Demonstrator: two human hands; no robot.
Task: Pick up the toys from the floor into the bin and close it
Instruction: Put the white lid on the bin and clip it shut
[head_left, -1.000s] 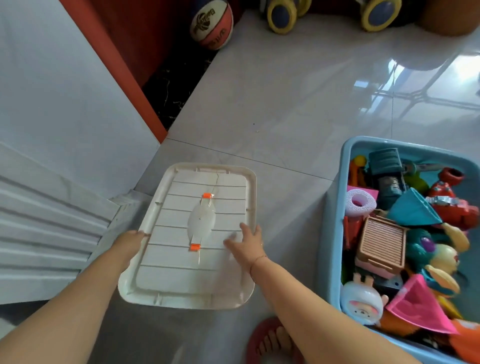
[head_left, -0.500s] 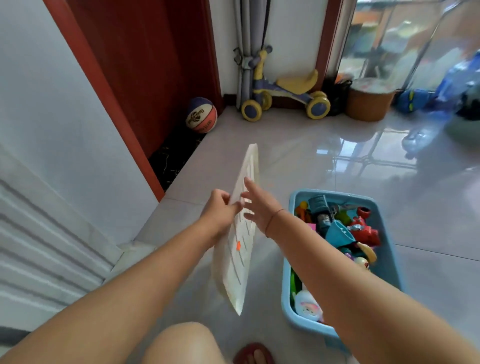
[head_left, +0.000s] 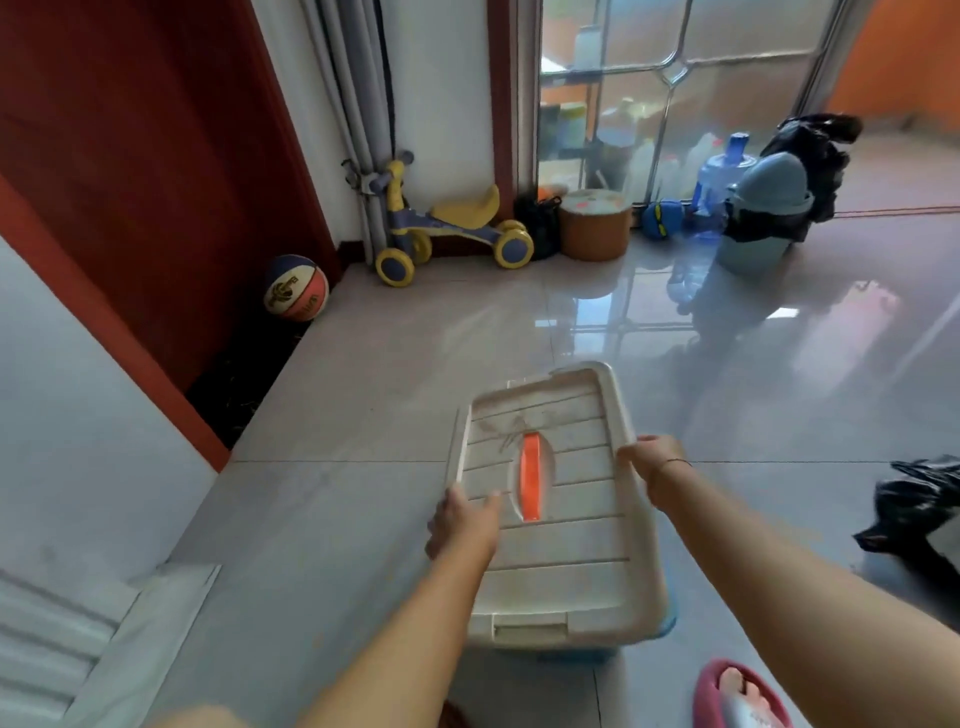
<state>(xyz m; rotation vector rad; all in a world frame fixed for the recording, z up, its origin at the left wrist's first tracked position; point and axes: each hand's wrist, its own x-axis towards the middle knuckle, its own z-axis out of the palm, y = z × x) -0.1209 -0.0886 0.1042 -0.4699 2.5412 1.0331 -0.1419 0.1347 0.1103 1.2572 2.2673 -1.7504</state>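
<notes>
A cream ribbed lid (head_left: 571, 551) with an orange handle (head_left: 531, 483) lies flat over the blue bin (head_left: 670, 618), of which only a sliver shows at the near right corner. The toys inside are hidden. My left hand (head_left: 462, 522) holds the lid's left edge, thumb on top. My right hand (head_left: 652, 457) grips the lid's right edge.
A basketball (head_left: 296, 287) lies by the red door at left. A yellow ride-on toy (head_left: 447, 228), a brown tub (head_left: 595, 223), a water jug (head_left: 722, 182) and a blue-grey bin (head_left: 763, 213) line the far wall. A black bag (head_left: 914, 509) lies at right. My slippered foot (head_left: 737, 693) is near.
The lid went from lying on the floor at left, to held upright, to lying flat on top of the bin. The toys are now covered.
</notes>
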